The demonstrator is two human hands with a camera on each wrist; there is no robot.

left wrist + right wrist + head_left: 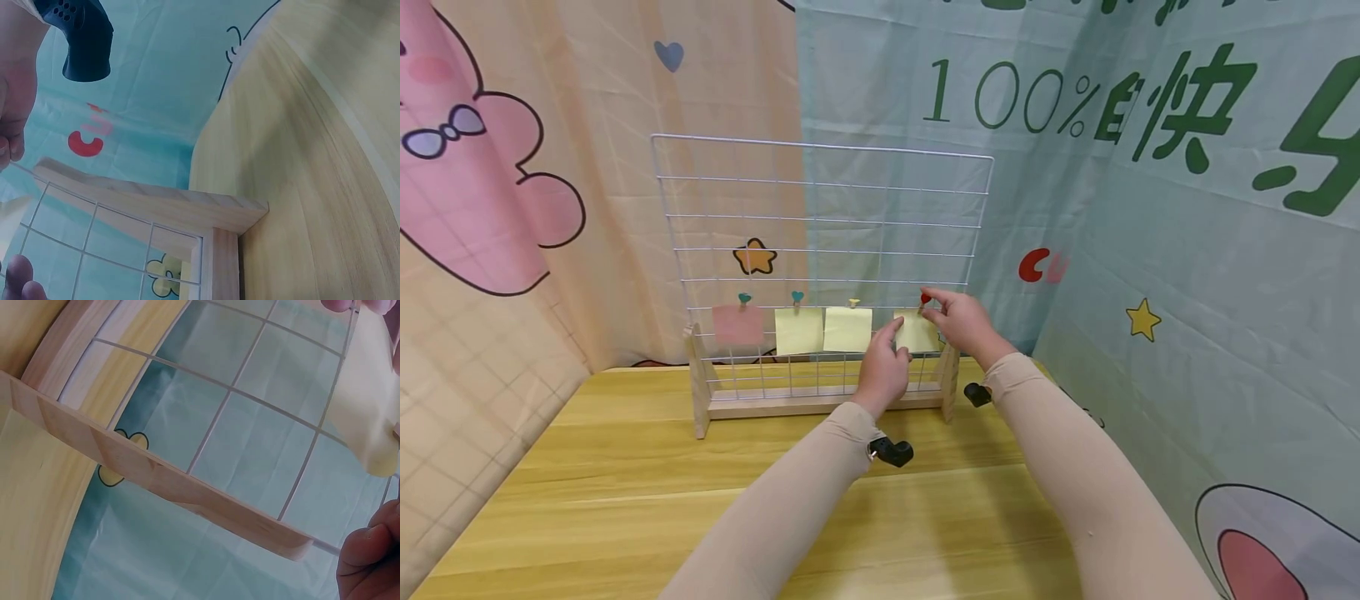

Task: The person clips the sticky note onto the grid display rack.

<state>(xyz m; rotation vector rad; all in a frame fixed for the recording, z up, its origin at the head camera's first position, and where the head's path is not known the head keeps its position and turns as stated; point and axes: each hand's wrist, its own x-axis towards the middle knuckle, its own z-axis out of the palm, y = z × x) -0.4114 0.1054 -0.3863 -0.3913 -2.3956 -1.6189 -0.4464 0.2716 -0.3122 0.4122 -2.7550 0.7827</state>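
Note:
My right hand (967,323) pinches a small red clip (926,297) at the top of a pale yellow sticky note (917,335). This note lies against the white wire grid (850,222), near its right side. My left hand (883,368) touches the note's left edge with its extended index finger. In the right wrist view, the note (365,406) bends in front of the wires, and part of my right hand (369,559) shows below it. A pink note (738,326) and two yellow notes (799,332) hang further left under small clips.
The grid stands in a wooden base (775,407) with upright side pieces, on a wood-grain table (625,500). Printed curtains (880,75) hang behind and to the right. A black wrist device (891,452) sits at my left wrist.

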